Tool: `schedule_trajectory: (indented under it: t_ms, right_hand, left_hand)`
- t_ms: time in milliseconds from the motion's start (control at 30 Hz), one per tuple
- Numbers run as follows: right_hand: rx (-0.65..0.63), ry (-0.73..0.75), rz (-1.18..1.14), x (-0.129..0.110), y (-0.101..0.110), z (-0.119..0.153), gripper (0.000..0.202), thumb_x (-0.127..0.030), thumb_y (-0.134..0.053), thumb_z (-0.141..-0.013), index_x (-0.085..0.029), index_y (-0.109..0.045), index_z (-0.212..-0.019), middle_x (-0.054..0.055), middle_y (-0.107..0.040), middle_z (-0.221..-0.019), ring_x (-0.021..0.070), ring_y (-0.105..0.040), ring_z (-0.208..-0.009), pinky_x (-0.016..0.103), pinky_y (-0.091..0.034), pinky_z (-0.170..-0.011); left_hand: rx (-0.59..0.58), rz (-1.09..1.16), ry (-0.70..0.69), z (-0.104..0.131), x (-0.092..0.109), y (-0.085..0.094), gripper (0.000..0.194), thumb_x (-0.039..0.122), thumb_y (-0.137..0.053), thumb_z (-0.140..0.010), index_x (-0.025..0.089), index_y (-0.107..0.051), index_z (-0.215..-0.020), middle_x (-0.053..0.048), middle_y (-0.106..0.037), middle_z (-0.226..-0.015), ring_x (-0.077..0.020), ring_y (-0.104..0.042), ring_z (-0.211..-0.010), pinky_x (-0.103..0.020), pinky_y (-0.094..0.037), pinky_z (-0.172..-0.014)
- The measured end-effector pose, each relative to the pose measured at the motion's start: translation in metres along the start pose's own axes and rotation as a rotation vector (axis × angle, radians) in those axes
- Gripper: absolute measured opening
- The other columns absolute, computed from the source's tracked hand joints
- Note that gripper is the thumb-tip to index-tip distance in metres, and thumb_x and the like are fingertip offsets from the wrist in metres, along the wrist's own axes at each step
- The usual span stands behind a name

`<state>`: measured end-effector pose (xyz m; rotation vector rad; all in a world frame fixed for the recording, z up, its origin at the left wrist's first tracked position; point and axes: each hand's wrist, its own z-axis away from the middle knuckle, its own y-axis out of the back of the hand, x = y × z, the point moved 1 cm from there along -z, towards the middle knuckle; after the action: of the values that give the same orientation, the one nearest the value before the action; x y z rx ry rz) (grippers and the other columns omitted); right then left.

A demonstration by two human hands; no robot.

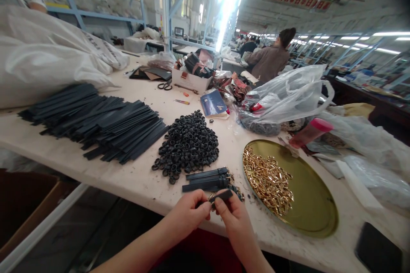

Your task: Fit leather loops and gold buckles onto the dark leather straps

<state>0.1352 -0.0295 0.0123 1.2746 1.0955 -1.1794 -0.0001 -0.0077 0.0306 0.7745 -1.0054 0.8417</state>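
Note:
A short dark strap (223,196) is pinched between both hands at the table's front edge, with a bit of gold metal beside the fingertips. My left hand (191,209) grips its left part, fingers closed. The strap's right part sits between the thumb and fingers of my right hand (233,211). Just beyond them lie several finished-looking straps (205,180) with gold buckles. A heap of small black loops (188,143) is behind these. Long dark strips (105,119) are piled at the left. Gold metal pieces (268,181) lie on a round gold tray (315,204) at the right.
On the pale table (137,179) are scissors (165,85), a blue booklet (213,103), a white box (190,81), a clear plastic bag (288,94), a pink-lidded jar (310,131) and a black phone-like object (378,247). White sacks (48,55) stand left. A person (270,57) is farther back.

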Motion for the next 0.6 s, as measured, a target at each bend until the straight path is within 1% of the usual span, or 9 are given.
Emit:
schedule_trajectory:
  t_ms: [67,133,167,300,333,400,500,533,600]
  right_hand:
    - [0.105,0.206,0.205,-0.002,0.002,0.0,0.009,-0.029,-0.056,-0.077,-0.02,-0.057,-0.076,0.003,-0.056,-0.076,0.0176,-0.05,-0.074,0.03,-0.041,-0.07]
    - [0.124,0.286,0.275,-0.003,0.003,-0.002,0.006,-0.027,-0.056,-0.077,-0.021,-0.058,-0.076,0.004,-0.057,-0.08,0.0184,-0.051,-0.078,0.031,-0.041,-0.072]
    - [0.092,0.245,0.253,-0.003,0.003,-0.004,0.007,-0.027,-0.056,-0.077,-0.021,-0.057,-0.075,0.003,-0.057,-0.077,0.0176,-0.051,-0.075,0.03,-0.041,-0.069]
    - [-0.116,-0.095,-0.031,-0.002,0.002,-0.016,0.018,-0.034,-0.055,-0.078,-0.018,-0.053,-0.069,-0.002,-0.05,-0.061,0.0128,-0.046,-0.058,0.024,-0.04,-0.055]
    - [-0.132,-0.119,-0.073,-0.002,0.001,-0.018,0.019,-0.034,-0.054,-0.078,-0.018,-0.053,-0.068,-0.002,-0.05,-0.061,0.0126,-0.046,-0.058,0.024,-0.04,-0.055]
    - [-0.092,-0.021,-0.026,-0.001,0.001,-0.02,0.016,-0.032,-0.053,-0.079,-0.019,-0.054,-0.07,-0.001,-0.052,-0.065,0.0136,-0.049,-0.063,0.025,-0.042,-0.059]
    - [-0.009,0.289,0.225,0.0,0.002,-0.021,0.004,-0.022,-0.053,-0.079,-0.021,-0.057,-0.079,0.003,-0.057,-0.078,0.0167,-0.053,-0.074,0.029,-0.043,-0.068]
    - [-0.005,0.37,0.3,0.0,0.004,-0.021,0.006,-0.019,-0.053,-0.079,-0.022,-0.058,-0.081,0.004,-0.058,-0.081,0.0174,-0.054,-0.077,0.03,-0.044,-0.069]
    - [-0.018,0.443,0.37,0.001,0.006,-0.024,0.01,-0.016,-0.054,-0.078,-0.023,-0.058,-0.083,0.004,-0.059,-0.083,0.0176,-0.055,-0.077,0.03,-0.044,-0.069]
  left_hand:
    - [0.087,-0.082,-0.073,-0.001,0.002,0.0,0.017,0.027,-0.043,-0.074,0.017,-0.047,-0.061,0.004,-0.045,-0.055,-0.0102,-0.042,-0.054,-0.02,-0.031,-0.051]
    - [0.135,-0.147,-0.118,0.0,0.006,0.0,0.015,0.024,-0.043,-0.074,0.017,-0.047,-0.061,0.003,-0.049,-0.059,-0.0116,-0.044,-0.06,-0.021,-0.032,-0.057]
    - [0.137,-0.169,-0.118,0.001,0.007,0.0,0.015,0.025,-0.043,-0.073,0.017,-0.047,-0.061,0.003,-0.049,-0.06,-0.0119,-0.044,-0.061,-0.021,-0.032,-0.057]
    - [0.091,-0.186,-0.075,-0.004,0.006,0.003,0.017,0.026,-0.042,-0.072,0.018,-0.044,-0.058,0.004,-0.044,-0.056,-0.0112,-0.039,-0.058,-0.021,-0.029,-0.053]
    - [0.082,-0.177,-0.065,-0.007,0.005,0.005,0.016,0.026,-0.042,-0.071,0.018,-0.043,-0.058,0.005,-0.043,-0.056,-0.0109,-0.039,-0.057,-0.021,-0.028,-0.053]
    - [0.057,-0.147,-0.048,-0.014,0.002,0.008,0.013,0.024,-0.043,-0.07,0.018,-0.041,-0.058,0.005,-0.04,-0.055,-0.0104,-0.038,-0.056,-0.021,-0.028,-0.052]
    - [0.018,-0.122,-0.045,-0.023,-0.001,0.011,0.011,0.024,-0.043,-0.069,0.019,-0.041,-0.06,0.006,-0.04,-0.056,-0.0105,-0.038,-0.057,-0.02,-0.027,-0.052]
    - [0.023,-0.134,-0.053,-0.024,0.0,0.012,0.011,0.023,-0.043,-0.069,0.018,-0.042,-0.06,0.005,-0.041,-0.056,-0.0107,-0.039,-0.058,-0.02,-0.028,-0.052]
    - [0.054,-0.174,-0.068,-0.025,0.001,0.013,0.012,0.023,-0.043,-0.071,0.018,-0.044,-0.061,0.005,-0.043,-0.058,-0.0112,-0.04,-0.06,-0.021,-0.029,-0.054]
